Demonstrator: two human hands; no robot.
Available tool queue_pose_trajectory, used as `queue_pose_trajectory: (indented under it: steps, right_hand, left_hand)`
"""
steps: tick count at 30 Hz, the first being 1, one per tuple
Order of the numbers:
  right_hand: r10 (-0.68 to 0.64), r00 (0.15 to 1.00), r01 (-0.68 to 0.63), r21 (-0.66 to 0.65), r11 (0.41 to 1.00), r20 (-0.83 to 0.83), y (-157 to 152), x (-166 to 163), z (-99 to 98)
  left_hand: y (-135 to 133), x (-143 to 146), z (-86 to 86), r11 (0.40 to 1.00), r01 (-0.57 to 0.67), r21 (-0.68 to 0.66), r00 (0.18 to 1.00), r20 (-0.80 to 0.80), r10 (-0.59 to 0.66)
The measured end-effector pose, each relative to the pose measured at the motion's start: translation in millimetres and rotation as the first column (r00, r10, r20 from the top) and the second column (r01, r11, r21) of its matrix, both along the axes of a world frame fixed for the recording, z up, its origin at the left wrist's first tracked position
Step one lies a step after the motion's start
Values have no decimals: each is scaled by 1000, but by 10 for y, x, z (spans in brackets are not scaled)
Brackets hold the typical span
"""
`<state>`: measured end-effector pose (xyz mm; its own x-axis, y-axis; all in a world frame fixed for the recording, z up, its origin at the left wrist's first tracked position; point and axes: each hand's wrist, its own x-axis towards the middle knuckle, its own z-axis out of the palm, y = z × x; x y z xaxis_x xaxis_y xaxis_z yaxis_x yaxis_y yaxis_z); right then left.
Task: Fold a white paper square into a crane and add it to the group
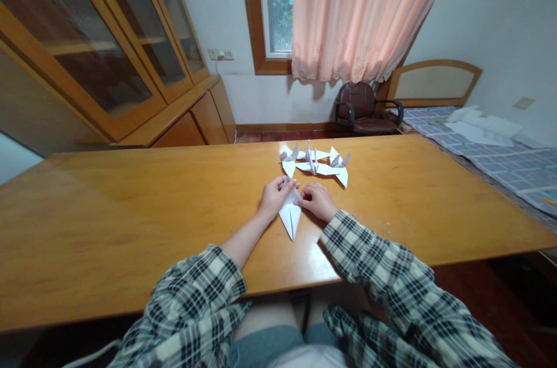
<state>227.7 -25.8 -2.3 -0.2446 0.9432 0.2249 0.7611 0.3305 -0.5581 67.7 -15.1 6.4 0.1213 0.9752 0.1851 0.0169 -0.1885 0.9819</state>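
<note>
A folded white sheet of paper (290,216), shaped like a long diamond with a slit down its lower half, lies on the wooden table with its point toward me. My left hand (275,192) grips its upper left part, the fingers closed near the far tip. At the right edge, my right hand (318,201) pinches the paper between thumb and forefinger. Just beyond my hands stand several folded white paper cranes (315,167), grouped close together with wings spread.
The wooden table (130,223) spreads wide on both sides. A glass-door cabinet (130,54) stands at the left. Behind the table are a brown armchair (365,109) and a pink curtain (352,14). A bed (491,147) with papers on it is at the right.
</note>
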Motion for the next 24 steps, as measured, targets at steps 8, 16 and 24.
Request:
queue_pose_trajectory:
  steps: [8,16,24]
  right_hand:
    - [3,1000,-3,7,1000,29,2,-6,10]
    - [0,1000,0,6,1000,23,2,-16,23]
    - [51,998,-51,11,999,33,31,30,0]
  left_hand:
    - [32,30,26,999,-32,-37,982,186,38]
    - [39,55,52,999,-23,-44,973,227,33]
    - [117,-226,27,961,276,34,961,-39,-275]
